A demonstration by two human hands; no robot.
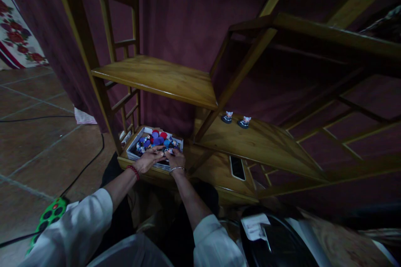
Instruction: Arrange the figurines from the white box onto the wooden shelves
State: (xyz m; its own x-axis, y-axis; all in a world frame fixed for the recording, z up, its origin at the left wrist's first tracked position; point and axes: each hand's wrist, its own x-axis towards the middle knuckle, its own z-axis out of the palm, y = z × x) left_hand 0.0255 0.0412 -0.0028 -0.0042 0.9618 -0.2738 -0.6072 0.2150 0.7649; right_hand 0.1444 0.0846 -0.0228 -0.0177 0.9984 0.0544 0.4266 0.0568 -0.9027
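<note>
A shallow white box (130,150) on the lowest shelf holds several small figurines and round pieces in blue, purple and red. Over its front right part, my left hand (151,159) and my right hand (176,159) meet with fingers closed around a small figurine (169,150). This figurine looks white with a dark base, though the fingers hide much of it. Two small figurines, a left one (228,117) and a right one (244,122), stand upright on dark round bases on the shelf to the right.
The wooden shelf unit (156,76) has a board above the box and slanting posts. A phone (237,168) lies on the low shelf at right. A green power strip (50,215) and black cables lie on the floor at left. A black seat (282,242) is at lower right.
</note>
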